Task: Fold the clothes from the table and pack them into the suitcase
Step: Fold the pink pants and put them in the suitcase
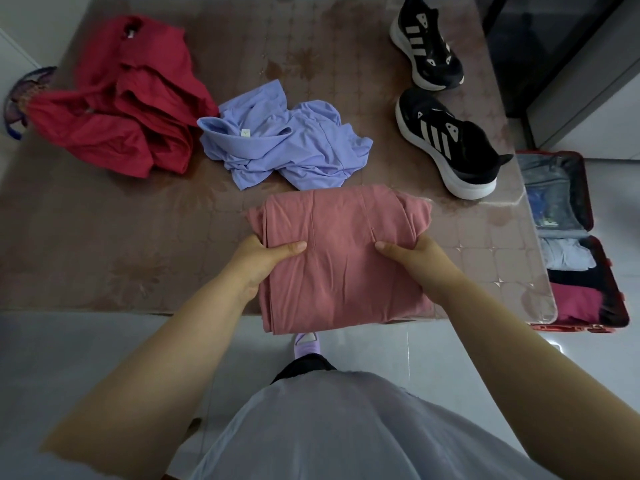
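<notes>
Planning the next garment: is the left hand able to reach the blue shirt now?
Likely not yet: the left hand grips the folded pink garment. Once freed, yes: the blue shirt lies just beyond, nothing between.

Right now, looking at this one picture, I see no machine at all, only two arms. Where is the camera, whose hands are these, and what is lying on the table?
There is no machine here: a person does the job with bare hands. The single picture comes from a wide-angle camera worn on the person's head, looking forward and down, so the arms reach in from the bottom. The left hand and the right hand each have a grip on one side of a folded pink garment, thumbs on top, at the near edge of the table. Farther back lie a crumpled red garment, a crumpled light blue shirt and, to the right, two black sneakers with white soles. Beside the table's right end a red suitcase lies open, with some clothes already inside.
</notes>
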A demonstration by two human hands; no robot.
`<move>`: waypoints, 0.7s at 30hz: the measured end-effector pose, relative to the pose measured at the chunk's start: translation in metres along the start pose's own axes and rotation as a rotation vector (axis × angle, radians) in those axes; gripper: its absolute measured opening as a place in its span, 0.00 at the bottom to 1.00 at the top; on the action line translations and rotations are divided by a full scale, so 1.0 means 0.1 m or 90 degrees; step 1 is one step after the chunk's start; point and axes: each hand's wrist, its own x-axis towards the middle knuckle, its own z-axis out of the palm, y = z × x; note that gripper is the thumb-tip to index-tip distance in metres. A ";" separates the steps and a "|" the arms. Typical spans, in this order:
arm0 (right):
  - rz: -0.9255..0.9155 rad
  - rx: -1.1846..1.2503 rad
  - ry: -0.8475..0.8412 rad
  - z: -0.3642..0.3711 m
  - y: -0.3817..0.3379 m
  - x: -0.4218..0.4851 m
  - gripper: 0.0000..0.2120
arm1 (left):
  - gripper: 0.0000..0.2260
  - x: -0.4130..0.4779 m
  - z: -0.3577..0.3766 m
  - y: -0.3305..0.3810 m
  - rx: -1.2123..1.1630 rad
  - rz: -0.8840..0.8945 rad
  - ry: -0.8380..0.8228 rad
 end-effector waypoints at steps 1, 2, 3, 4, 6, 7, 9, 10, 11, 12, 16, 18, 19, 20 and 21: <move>-0.001 -0.005 0.005 0.00 0.01 0.00 0.27 | 0.16 0.00 0.01 0.00 0.001 0.008 0.005; -0.002 -0.011 0.013 0.00 0.02 0.00 0.27 | 0.17 0.00 0.03 -0.01 0.009 0.019 0.013; -0.006 -0.017 0.026 0.02 0.03 0.00 0.27 | 0.19 0.01 0.05 -0.02 0.023 0.030 0.027; -0.009 -0.027 0.047 0.03 0.05 0.01 0.29 | 0.22 0.03 0.06 -0.04 0.044 0.041 0.046; -0.015 -0.063 0.105 0.08 0.07 0.02 0.32 | 0.32 0.07 0.10 -0.08 0.114 0.050 0.100; -0.020 -0.082 0.135 0.11 0.08 0.02 0.33 | 0.40 0.07 0.12 -0.09 0.166 0.051 0.135; -0.034 -0.107 0.179 0.16 0.08 0.02 0.32 | 0.52 0.16 0.10 -0.18 0.262 0.044 0.180; -0.040 -0.115 0.192 0.19 0.09 0.02 0.33 | 0.54 0.19 0.10 -0.21 0.299 0.038 0.194; -0.043 -0.124 0.199 0.21 0.10 0.03 0.34 | 0.53 0.17 0.12 -0.18 0.328 0.032 0.206; -0.043 -0.132 0.203 0.22 0.12 0.03 0.37 | 0.50 0.13 0.15 -0.14 0.352 0.029 0.214; -0.047 -0.169 0.215 0.25 0.16 0.02 0.45 | 0.39 0.07 0.18 -0.10 0.407 0.016 0.231; -0.057 -0.195 0.220 0.25 0.16 0.02 0.46 | 0.38 0.07 0.19 -0.12 0.409 0.015 0.235; -0.059 -0.208 0.221 0.25 0.15 0.01 0.46 | 0.38 0.06 0.19 -0.12 0.406 0.013 0.238; -0.061 -0.218 0.221 0.25 0.15 0.01 0.46 | 0.38 0.07 0.19 -0.14 0.400 0.011 0.241; -0.064 -0.224 0.222 0.25 0.14 0.01 0.46 | 0.38 0.07 0.20 -0.15 0.394 0.012 0.241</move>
